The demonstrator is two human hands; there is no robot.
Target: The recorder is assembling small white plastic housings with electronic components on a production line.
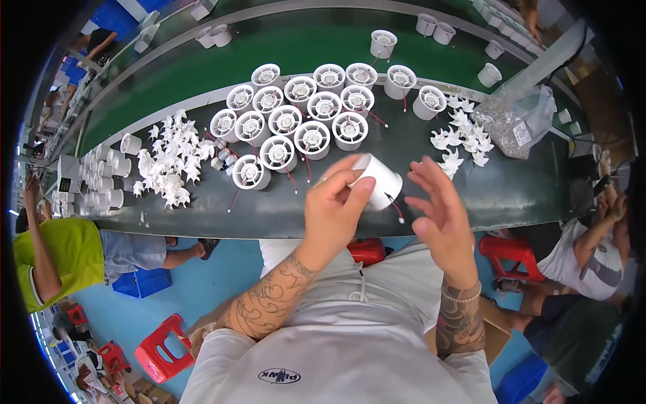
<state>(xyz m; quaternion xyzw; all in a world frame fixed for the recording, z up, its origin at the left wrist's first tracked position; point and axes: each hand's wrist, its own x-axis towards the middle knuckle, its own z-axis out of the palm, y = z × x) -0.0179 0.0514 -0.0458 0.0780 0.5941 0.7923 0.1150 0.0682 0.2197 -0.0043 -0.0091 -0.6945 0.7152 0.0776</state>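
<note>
White cup [382,180], its lead [396,209] hanging, is pinched in the left hand [334,209] over the near bench [202,223], right hand [445,225] spread just beside it; wired cups [313,139] stand grouped farther off, while loose fans [176,160] at left and right appear unfitted.

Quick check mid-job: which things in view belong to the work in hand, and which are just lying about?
Likely part of the work:
- white cup in the left hand
- wired cups on the table
- white blades, heaped

Seemingly just lying about:
- red stool
- blue bin
- cardboard box
</note>
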